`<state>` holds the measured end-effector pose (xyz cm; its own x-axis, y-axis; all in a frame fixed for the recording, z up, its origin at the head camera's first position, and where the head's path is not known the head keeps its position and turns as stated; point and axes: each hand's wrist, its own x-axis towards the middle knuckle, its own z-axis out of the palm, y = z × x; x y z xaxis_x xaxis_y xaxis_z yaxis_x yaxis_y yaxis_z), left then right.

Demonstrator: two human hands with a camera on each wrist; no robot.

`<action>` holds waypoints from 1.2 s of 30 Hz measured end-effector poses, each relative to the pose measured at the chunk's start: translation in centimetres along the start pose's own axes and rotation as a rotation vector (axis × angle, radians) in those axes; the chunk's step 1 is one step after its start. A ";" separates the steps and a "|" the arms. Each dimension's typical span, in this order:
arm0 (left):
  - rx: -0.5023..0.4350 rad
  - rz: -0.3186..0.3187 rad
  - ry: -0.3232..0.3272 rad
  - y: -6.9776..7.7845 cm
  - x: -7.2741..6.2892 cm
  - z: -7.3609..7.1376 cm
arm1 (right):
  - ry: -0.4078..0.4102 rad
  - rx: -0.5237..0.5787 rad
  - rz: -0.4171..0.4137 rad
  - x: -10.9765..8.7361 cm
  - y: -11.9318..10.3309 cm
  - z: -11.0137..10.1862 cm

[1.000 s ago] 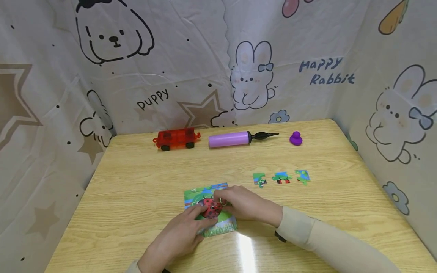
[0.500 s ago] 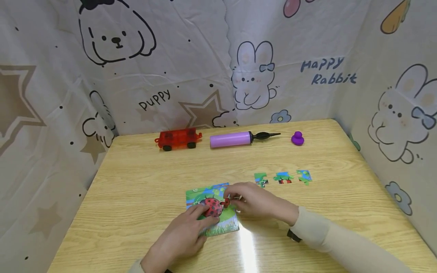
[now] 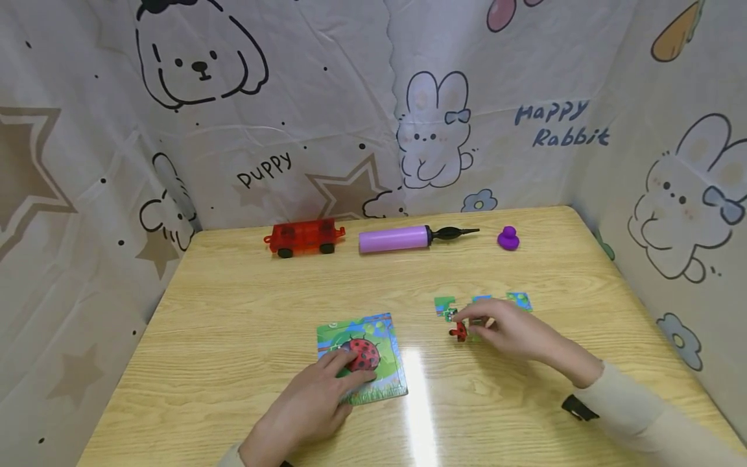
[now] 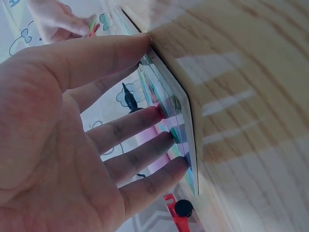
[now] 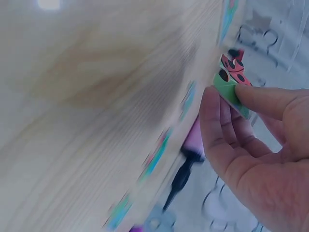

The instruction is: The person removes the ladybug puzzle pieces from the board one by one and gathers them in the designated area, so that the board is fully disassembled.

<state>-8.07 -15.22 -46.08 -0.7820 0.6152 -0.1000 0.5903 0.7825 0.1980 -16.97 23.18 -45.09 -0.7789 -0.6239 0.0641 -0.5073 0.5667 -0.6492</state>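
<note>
Plainly, left hand [image 3: 309,399] spread on ladybug puzzle [image 3: 382,360], palm [image 4: 48,154] visible only in left-wrist view, right hand [image 3: 516,329] pinching spotted piece [image 5: 232,86].

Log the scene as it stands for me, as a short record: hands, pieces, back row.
left hand: fingertips resting on the ladybug puzzle
right hand: pinching a red-and-green piece above the table
loose pieces: three in a row; left piece, middle piece, right piece
head view: right hand partly hides the row
back row, left to right: red wagon, purple pump, purple knobbed toy
</note>
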 end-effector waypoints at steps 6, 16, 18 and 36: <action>0.004 0.002 0.012 0.0 0.0 0.1 | 0.051 -0.047 0.067 -3.4 2.4 -2.1; -0.005 -0.004 0.014 0.0 0.0 0.2 | 0.063 -0.114 0.148 -7.5 5.6 -4.0; -0.007 -0.003 0.021 0.0 0.0 0.2 | 0.069 -0.152 0.153 -7.7 6.0 -4.0; 0.014 0.015 0.065 0.0 -0.1 0.4 | 0.127 -0.333 0.134 -6.9 5.8 -2.8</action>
<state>-7.92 -15.30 -46.43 -0.7840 0.6199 -0.0337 0.6046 0.7747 0.1853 -15.58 32.31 -47.18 -0.8755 -0.4723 0.1020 -0.4733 0.7958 -0.3778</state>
